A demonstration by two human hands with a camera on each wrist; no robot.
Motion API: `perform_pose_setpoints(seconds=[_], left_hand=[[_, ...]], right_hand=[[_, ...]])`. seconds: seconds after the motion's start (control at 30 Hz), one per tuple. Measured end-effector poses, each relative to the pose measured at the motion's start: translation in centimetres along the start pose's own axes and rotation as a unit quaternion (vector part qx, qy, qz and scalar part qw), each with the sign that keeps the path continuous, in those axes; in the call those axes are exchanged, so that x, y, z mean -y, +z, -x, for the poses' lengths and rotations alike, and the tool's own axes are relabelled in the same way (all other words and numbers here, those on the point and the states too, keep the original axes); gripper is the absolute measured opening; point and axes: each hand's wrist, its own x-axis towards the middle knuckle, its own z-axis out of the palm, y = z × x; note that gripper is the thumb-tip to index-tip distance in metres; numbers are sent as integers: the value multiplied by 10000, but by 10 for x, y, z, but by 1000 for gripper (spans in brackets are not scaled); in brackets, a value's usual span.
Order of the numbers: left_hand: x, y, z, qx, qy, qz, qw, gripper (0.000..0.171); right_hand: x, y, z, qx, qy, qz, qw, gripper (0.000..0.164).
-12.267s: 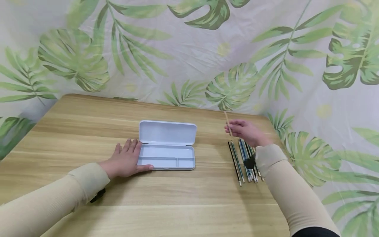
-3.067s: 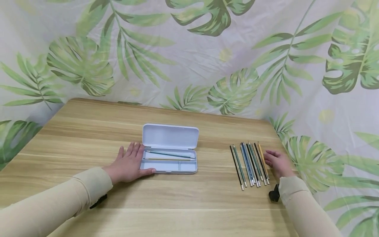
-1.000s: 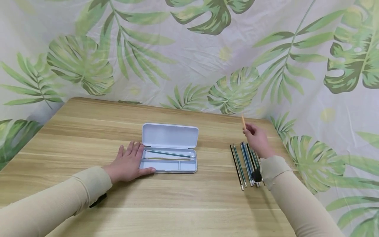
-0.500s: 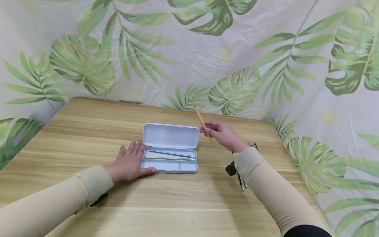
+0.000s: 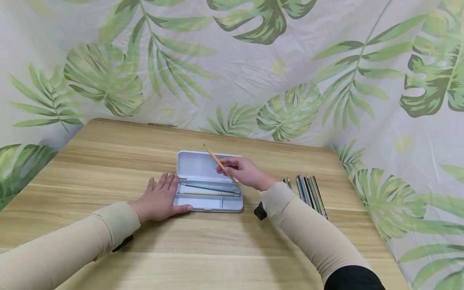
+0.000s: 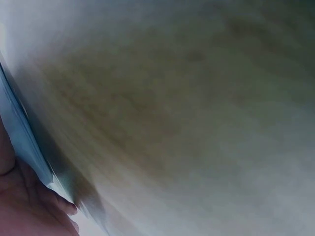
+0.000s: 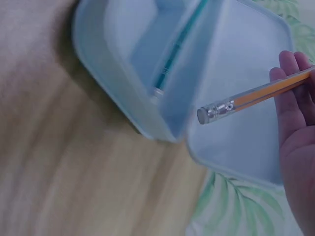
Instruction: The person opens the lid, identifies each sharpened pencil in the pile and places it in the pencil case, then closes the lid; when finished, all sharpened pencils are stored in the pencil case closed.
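Observation:
My right hand (image 5: 244, 172) pinches an orange pencil (image 5: 216, 160) above the right part of the pencil case, tip pointing up and to the far left. The pencil's eraser end (image 7: 210, 114) shows in the right wrist view, over the lid. The pale blue pencil case (image 5: 197, 209) lies with its lid (image 5: 192, 165) raised. In its long rear compartment lie a green pencil (image 5: 206, 187) and a yellow pencil (image 5: 206, 194). My left hand (image 5: 159, 200) lies spread on the table, fingers along the case's left end and thumb at its front edge.
Several dark, blue and green pencils (image 5: 310, 193) lie side by side on the wooden table (image 5: 203, 249) at right, partly hidden by my right sleeve (image 5: 308, 225). The case's front has two smaller compartments. A leaf-patterned cloth (image 5: 232, 72) hangs behind the table.
My right hand took the orange pencil from the row and carried it left to above the case. Earlier, the green and yellow pencils came into the case. The left hand stays put.

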Motion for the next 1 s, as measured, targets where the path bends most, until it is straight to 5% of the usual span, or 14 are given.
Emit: perform_pose_setpoints(seconds=[1.0], left_hand=[[1, 4, -3, 87, -83, -88, 9999, 118]], right_hand=[[-26, 31, -19, 641, -370, 1657, 9834, 26]])
